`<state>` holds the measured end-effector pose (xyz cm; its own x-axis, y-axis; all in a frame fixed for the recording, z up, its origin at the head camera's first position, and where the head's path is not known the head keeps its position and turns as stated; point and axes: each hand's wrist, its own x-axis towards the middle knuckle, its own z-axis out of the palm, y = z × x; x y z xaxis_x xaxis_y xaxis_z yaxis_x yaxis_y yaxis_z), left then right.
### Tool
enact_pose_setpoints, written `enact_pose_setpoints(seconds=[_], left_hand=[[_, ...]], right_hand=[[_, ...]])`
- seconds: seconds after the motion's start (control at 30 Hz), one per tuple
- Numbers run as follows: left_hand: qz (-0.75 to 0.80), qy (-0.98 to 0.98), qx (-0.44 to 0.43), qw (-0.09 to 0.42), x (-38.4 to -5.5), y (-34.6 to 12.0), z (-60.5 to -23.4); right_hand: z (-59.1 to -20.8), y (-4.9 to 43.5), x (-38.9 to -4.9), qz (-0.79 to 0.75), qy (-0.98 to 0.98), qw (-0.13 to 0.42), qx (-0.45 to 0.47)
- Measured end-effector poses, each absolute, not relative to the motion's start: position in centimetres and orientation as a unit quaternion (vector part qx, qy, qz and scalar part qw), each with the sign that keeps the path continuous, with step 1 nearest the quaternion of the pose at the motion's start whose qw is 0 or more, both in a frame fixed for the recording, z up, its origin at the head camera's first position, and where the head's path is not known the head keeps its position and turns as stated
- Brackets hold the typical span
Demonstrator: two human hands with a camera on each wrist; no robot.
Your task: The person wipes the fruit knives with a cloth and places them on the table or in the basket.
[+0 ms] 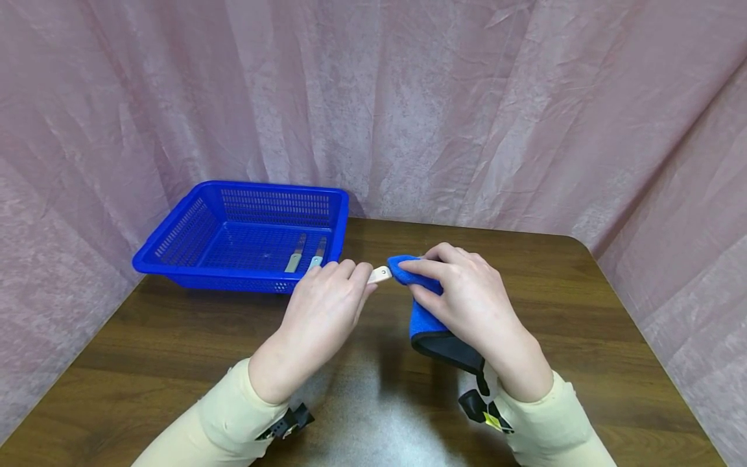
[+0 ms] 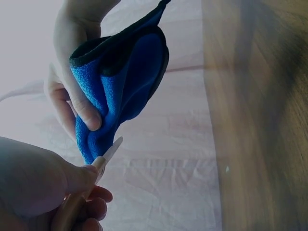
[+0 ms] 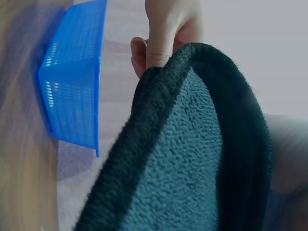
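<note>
My left hand (image 1: 323,305) grips the cream handle of a small knife (image 1: 380,275) above the table. Its short blade (image 2: 114,149) shows beside the cloth in the left wrist view. A blue cloth (image 1: 428,319) with dark edging is pinched between the fingers and thumb of my right hand (image 1: 475,298). The cloth's folded upper end meets the knife where blade and handle join, while the rest hangs down. In the right wrist view the cloth's dark border (image 3: 159,101) fills the middle and hides the knife.
A blue plastic basket (image 1: 216,269) stands at the back left of the wooden table (image 1: 560,311). Inside it lie a knife with a pale green handle (image 1: 294,263) and one with a light blue handle (image 1: 315,262). Pink curtains (image 1: 408,117) hang behind the table.
</note>
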<state>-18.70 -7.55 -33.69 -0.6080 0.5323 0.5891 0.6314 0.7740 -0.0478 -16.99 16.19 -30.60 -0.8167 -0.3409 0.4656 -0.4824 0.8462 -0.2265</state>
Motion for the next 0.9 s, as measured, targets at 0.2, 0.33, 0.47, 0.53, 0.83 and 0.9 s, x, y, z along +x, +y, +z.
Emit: enact_pose_setpoints(seconds=[0.2,0.33,0.47,0.53,0.83,0.9], left_hand=[[-0.081,-0.893,-0.323,0.302,-18.74,-7.49,-33.64],[-0.082,-0.892,-0.322,0.306,-18.78,-7.45,-33.6],[-0.082,-0.893,-0.321,0.305,-18.79,-7.47,-33.58],[-0.082,-0.894,-0.32,0.302,-18.78,-7.48,-33.55],[-0.08,-0.896,-0.318,0.301,-18.77,-7.46,-33.42],[-0.081,-0.895,-0.317,0.301,-18.76,-7.44,-33.42]], right_hand=[[-30.49,16.26,-17.09,0.17,-0.939,0.207,0.217],[-30.49,16.33,-17.16,0.172,-0.94,0.205,0.213],[-30.49,16.4,-17.19,0.172,-0.942,0.202,0.207],[-30.5,16.44,-17.2,0.171,-0.943,0.2,0.205],[-30.5,16.61,-17.25,0.175,-0.942,0.208,0.196],[-30.52,16.63,-17.26,0.177,-0.942,0.207,0.194]])
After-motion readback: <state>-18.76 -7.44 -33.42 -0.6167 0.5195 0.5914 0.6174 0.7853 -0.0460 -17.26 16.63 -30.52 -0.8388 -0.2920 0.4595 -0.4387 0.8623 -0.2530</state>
